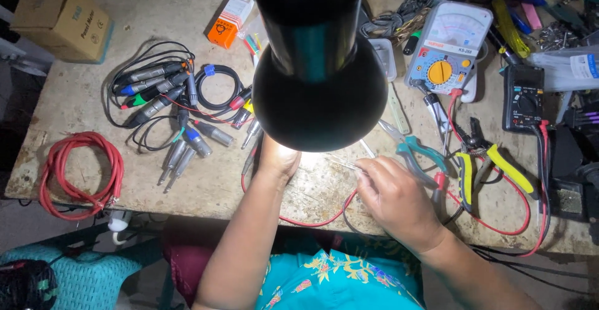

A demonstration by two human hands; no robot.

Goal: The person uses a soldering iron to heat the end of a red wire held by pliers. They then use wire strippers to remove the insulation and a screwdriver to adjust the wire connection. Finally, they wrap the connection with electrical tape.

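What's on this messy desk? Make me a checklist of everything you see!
Surface: worn pale table, stained.
Job's things: thin tool in right hand; red wire beneath.
Clutter: black lamp, white meter, black meter, yellow pliers, teal cutters, cardboard box.
Grippers: left hand under lamp, fingers hidden.
Cables: red coil, plug leads.
Surroundings: teal chair.
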